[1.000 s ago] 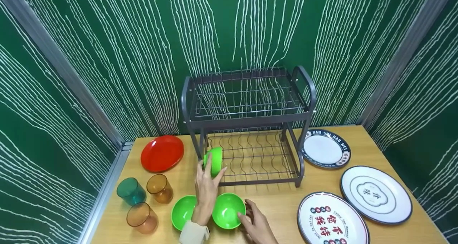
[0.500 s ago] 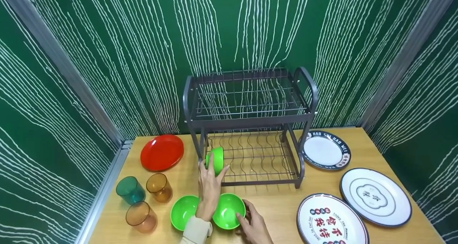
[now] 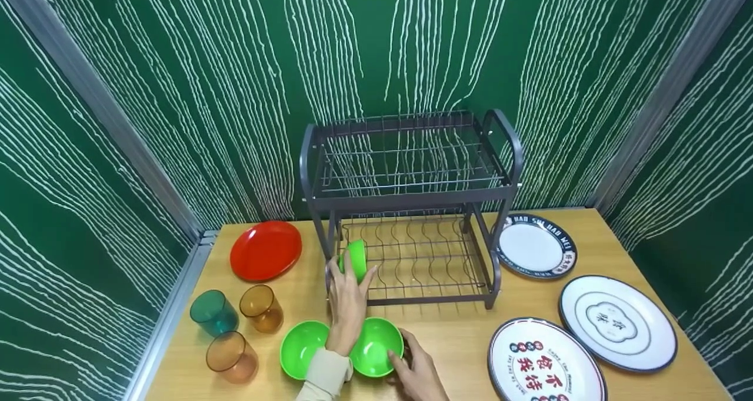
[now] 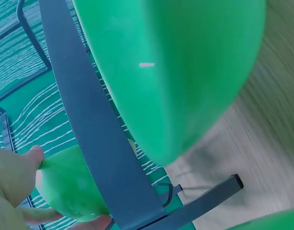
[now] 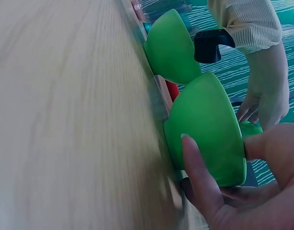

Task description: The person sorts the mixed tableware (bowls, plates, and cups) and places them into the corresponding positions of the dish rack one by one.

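My left hand (image 3: 347, 304) grips a small green bowl (image 3: 356, 261), turned on its side, at the left end of the rack's lower tier. In the left wrist view the fingers curl around that bowl (image 4: 70, 184), behind a dark rack bar. My right hand (image 3: 420, 368) holds the rim of a second green bowl (image 3: 376, 348), which stands upright on the table. The right wrist view shows the thumb over this bowl's (image 5: 207, 129) rim and fingers against its outside. A third green bowl (image 3: 301, 348) stands left of it, partly hidden by my left forearm.
The two-tier dark dish rack (image 3: 412, 198) stands at the back middle. On the left are a red plate (image 3: 265, 251), a green cup (image 3: 215, 313) and two orange cups (image 3: 262, 308). Three white plates lie right, the nearest with red lettering (image 3: 547, 360).
The bowl in my left hand has shifted slightly right and tilted a little more in the rack. My right hand stays at its bowl, almost unmoved.
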Tool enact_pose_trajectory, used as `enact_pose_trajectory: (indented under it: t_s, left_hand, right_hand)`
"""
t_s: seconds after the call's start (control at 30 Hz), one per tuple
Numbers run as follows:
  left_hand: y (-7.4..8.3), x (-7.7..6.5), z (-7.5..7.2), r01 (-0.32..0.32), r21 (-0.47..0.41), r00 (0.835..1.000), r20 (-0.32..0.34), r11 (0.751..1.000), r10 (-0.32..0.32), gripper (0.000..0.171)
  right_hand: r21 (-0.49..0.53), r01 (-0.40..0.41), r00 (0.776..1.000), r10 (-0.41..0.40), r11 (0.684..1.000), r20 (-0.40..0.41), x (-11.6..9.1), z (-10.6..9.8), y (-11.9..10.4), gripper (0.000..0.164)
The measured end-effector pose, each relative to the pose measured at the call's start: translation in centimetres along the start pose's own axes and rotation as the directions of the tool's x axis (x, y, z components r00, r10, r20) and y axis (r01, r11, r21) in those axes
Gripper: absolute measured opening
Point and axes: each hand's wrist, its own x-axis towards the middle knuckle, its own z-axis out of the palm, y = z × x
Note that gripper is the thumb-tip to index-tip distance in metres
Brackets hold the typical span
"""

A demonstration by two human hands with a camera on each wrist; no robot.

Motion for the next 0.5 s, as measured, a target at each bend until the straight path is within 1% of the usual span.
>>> enact_pose_trajectory:
  t_s: [0.07,0.1,0.13,0.2,0.27,0.33,0.4,0.5]
  left_hand:
    - [0.09,0.11,-0.06,0.004,0.013,1.000,0.017,1.000,-0.004,0.071]
    - [0.14,0.17,-0.09,0.005,0.022,1.000,0.026,1.000,-0.006,0.071]
    - [0.16,0.21,-0.12,0.003,0.032,0.999,0.035,0.999,-0.004,0.072]
    - [0.21,0.19,-0.19,-0.004,0.060,0.999,0.053,0.998,0.001,0.071]
    - [0.24,0.08,-0.24,-0.016,0.084,0.998,0.056,0.996,0.012,0.070]
    - [0.22,-0.04,-0.21,-0.029,0.105,0.998,0.055,0.994,0.024,0.068]
    - [0.21,-0.15,-0.13,-0.037,0.127,0.998,0.053,0.991,0.031,0.067]
    - [0.26,-0.25,-0.03,-0.039,0.157,0.997,0.066,0.987,0.029,0.065]
  right_hand:
    - [0.003,-0.020,1.000,0.020,1.000,-0.005,0.09,0.00,-0.11,0.061]
    - [-0.019,-0.022,1.000,0.022,1.000,-0.013,0.15,0.00,-0.13,0.061]
    - [-0.038,-0.020,1.000,0.020,0.999,-0.021,0.20,0.02,-0.12,0.060]
    - [-0.039,-0.017,0.999,0.016,0.999,-0.028,0.25,0.05,-0.05,0.058]
    - [-0.070,-0.006,0.999,0.004,0.998,-0.038,0.29,0.08,0.04,0.056]
    - [-0.056,-0.006,0.999,0.004,0.998,-0.036,0.31,0.15,0.14,0.055]
    - [-0.019,-0.016,0.999,0.015,1.000,-0.028,0.31,0.20,0.21,0.053]
    - [-0.041,-0.015,0.999,0.014,0.999,-0.033,0.32,0.32,0.26,0.051]
